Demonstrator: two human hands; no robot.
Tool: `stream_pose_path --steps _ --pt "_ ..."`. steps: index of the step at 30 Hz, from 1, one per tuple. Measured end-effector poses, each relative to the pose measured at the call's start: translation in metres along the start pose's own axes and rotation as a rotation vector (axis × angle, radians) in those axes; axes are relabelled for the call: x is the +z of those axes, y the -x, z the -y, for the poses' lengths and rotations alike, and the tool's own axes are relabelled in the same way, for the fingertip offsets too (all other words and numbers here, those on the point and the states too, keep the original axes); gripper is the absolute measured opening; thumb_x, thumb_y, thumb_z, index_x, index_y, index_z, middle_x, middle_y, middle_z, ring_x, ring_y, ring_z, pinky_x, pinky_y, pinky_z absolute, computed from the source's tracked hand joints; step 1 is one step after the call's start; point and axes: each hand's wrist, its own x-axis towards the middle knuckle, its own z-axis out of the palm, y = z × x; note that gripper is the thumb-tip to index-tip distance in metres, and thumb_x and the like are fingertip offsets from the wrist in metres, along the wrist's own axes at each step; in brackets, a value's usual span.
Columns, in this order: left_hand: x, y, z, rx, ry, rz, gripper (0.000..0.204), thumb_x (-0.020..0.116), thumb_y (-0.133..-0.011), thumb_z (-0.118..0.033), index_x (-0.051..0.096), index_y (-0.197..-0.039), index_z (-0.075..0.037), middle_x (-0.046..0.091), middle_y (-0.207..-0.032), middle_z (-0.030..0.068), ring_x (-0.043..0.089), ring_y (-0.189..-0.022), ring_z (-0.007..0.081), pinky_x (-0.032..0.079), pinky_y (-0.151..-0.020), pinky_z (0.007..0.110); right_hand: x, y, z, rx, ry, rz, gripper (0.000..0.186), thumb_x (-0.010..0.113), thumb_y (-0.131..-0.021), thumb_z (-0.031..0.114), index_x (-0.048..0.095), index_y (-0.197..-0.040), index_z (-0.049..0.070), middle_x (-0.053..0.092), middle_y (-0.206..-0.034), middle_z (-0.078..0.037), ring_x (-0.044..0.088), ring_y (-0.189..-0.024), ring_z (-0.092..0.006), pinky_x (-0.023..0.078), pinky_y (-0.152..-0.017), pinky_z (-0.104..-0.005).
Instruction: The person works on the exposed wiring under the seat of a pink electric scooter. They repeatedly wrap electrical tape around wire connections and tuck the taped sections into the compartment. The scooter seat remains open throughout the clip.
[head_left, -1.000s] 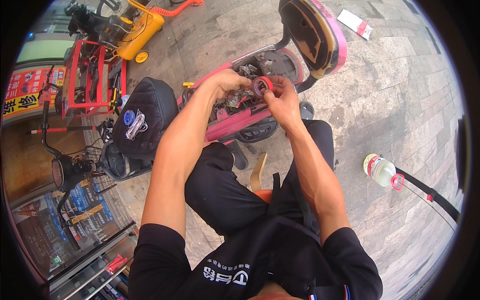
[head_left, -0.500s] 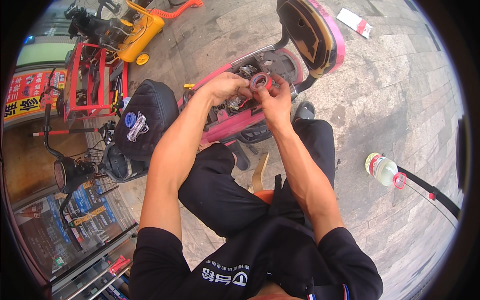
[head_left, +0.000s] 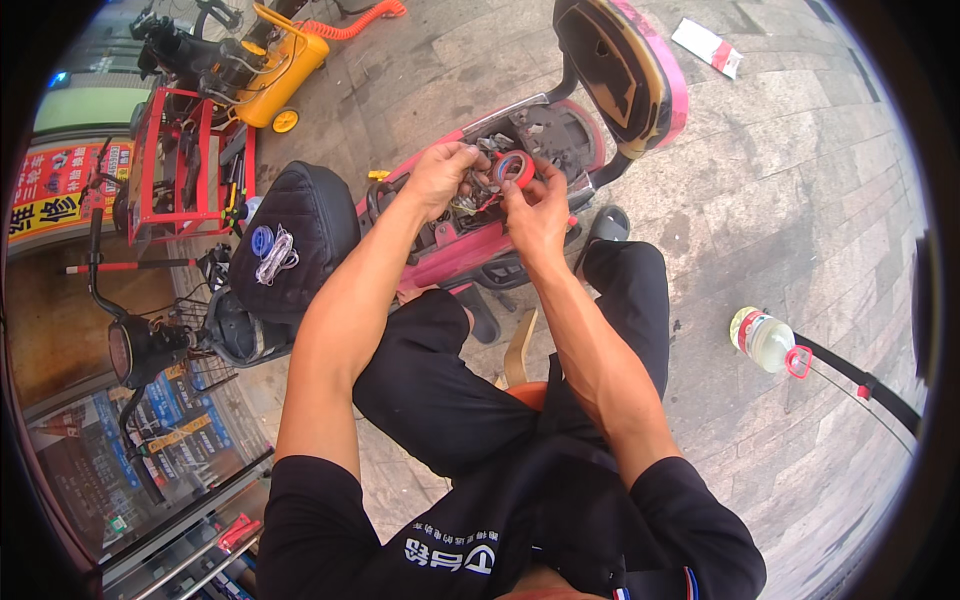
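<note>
Between finger and thumb of my right hand (head_left: pixel 537 217) is a roll of red tape (head_left: pixel 526 174), held over the open body of a pink electric scooter (head_left: pixel 470 250). Just left of the roll, my left hand (head_left: pixel 438 182) is closed at the fingertips. What it pinches is too small to make out; loose wires (head_left: pixel 466 207) lie directly below it. The scooter's seat opening shows tangled wiring and a dark, dusty tray (head_left: pixel 556 133). Its padded backrest (head_left: pixel 622 75) with pink edging rises beyond my right hand.
A black seat (head_left: pixel 300 215) on the left carries a blue tape roll (head_left: pixel 262 240) and a bundle of clear cord (head_left: pixel 277 255). Further off stand a red rack (head_left: pixel 150 213) and a yellow air compressor (head_left: pixel 285 72). A liquid-filled bottle (head_left: pixel 766 340) is on the paving at right.
Both hands have shifted slightly left, and the red tape roll has come a little nearer and lower. My left fingertips have drawn a bit away from the roll.
</note>
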Motion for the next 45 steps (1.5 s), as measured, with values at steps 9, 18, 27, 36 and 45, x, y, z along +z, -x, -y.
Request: stream_pose_path --steps 9,18,27,36,45 --pt "0.013 0.013 -0.013 -0.038 -0.169 -0.045 0.020 0.057 -0.097 -0.022 0.064 -0.106 -0.005 0.067 -0.094 0.0032 0.061 -0.077 0.0094 0.045 -0.061 0.022 0.006 0.006 0.014 -0.064 0.099 -0.021 0.050 0.075 -0.083 0.017 0.047 -0.117 -0.006 0.069 -0.092 -0.016 0.069 -0.082 -0.0209 0.055 -0.071 -0.0306" --pt "0.034 0.020 -0.021 0.108 -0.571 -0.179 0.031 0.063 -0.092 -0.018 0.063 -0.116 0.002 0.067 -0.091 0.0055 0.060 -0.075 0.0105 0.047 -0.062 0.025 -0.011 -0.004 0.018 -0.058 0.471 0.091 0.040 0.076 -0.080 0.024 0.057 -0.104 -0.001 0.071 -0.082 -0.015 0.070 -0.075 -0.0306 0.053 -0.070 -0.0396" --pt "0.047 0.017 -0.022 0.086 -0.604 -0.151 0.028 0.061 -0.091 -0.012 0.064 -0.113 0.005 0.068 -0.093 0.0081 0.063 -0.077 0.0131 0.050 -0.067 0.027 -0.015 -0.013 0.012 -0.197 0.658 0.236 0.021 0.065 -0.084 0.022 0.064 -0.092 0.003 0.070 -0.086 -0.017 0.066 -0.083 -0.0392 0.052 -0.075 -0.0472" --pt "0.041 0.020 -0.005 0.190 -0.776 -0.266 0.016 0.068 -0.084 -0.016 0.066 -0.085 0.000 0.064 -0.076 0.0023 0.056 -0.069 0.0090 0.047 -0.062 0.027 -0.039 -0.036 0.026 -0.209 0.612 0.451 0.024 0.060 -0.083 0.022 0.070 -0.094 0.003 0.069 -0.086 -0.020 0.067 -0.088 -0.0352 0.052 -0.080 -0.0435" --pt "0.043 0.037 0.027 0.394 -0.636 -0.201 0.017 0.071 -0.081 -0.016 0.063 -0.079 -0.001 0.060 -0.079 0.0071 0.059 -0.072 0.0164 0.047 -0.066 0.032 0.001 -0.097 0.049 -0.306 0.915 0.720 0.033 0.070 -0.079 0.032 0.074 -0.095 0.003 0.072 -0.087 -0.017 0.069 -0.086 -0.0317 0.053 -0.079 -0.0391"
